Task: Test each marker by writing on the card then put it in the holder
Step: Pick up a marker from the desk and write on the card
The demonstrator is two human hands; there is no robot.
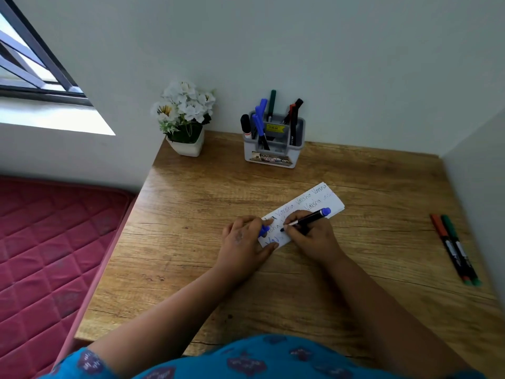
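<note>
Two markers, one red and one green, lie side by side at the right of the wooden desk, judged still untested. The holder, at the back by the wall, already contains several markers, so most of the task appears done. The card, near the desk centre, carries many written words. The left hand presses the card's near end flat and pinches a blue cap in curled fingers. The right hand grips the blue-ended marker in a writing hold, tip on the card.
</note>
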